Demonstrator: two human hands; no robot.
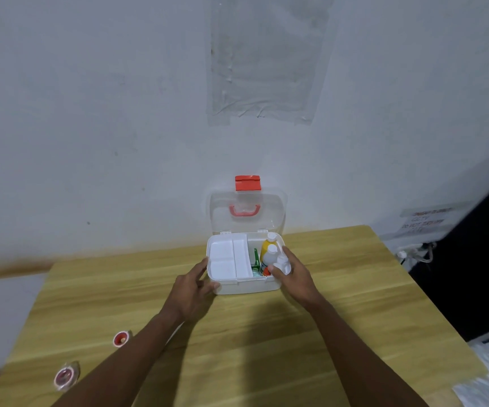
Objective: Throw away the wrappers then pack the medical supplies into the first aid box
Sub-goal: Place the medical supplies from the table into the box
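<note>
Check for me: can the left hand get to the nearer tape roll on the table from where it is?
Probably yes. The left hand rests on the first aid box holding nothing, and bare table lies between it and the tape roll beside that forearm.

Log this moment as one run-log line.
left hand: steadying white plastic first aid box | right hand: lowering small white bottle in | lid: open

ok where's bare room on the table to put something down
Bare wood right of the box, past the right hand, and the near middle between both forearms. Crowded: the box's right side with bottles; two tape rolls sit near-left.
</note>
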